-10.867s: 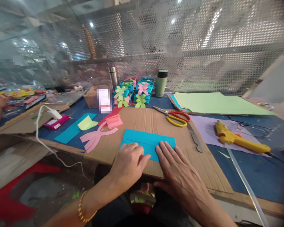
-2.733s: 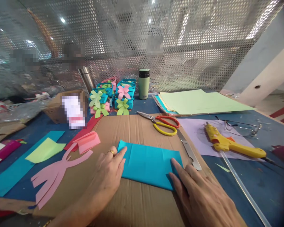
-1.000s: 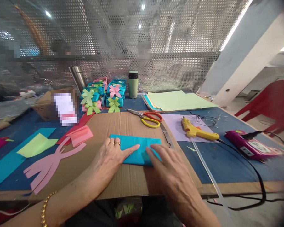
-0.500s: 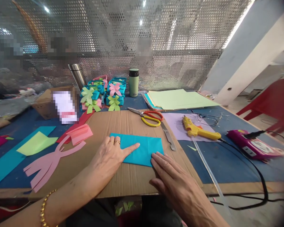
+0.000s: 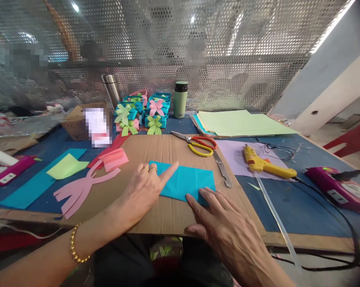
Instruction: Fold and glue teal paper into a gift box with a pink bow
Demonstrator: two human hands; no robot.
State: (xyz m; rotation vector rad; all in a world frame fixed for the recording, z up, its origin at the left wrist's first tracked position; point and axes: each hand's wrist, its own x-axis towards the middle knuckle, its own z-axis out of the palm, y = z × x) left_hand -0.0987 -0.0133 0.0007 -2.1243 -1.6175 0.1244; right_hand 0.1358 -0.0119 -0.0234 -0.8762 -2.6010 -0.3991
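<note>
Blue paper (image 5: pixel 186 181) folded narrower than 2.7 s back. Left hand (image 5: pixel 145 187): index finger swung from the paper's middle up to its far edge. Right hand (image 5: pixel 224 227): fingertips shifted from the paper's right corner onto its near edge.

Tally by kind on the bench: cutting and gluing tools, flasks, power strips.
Scissors: 1
Knife: 1
Glue gun: 1
Flasks: 2
Magenta power strips: 2
Total: 7

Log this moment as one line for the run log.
left hand: index finger on blue paper | right hand: fingertips at paper's near edge | paper: flat on cardboard sheet
</note>
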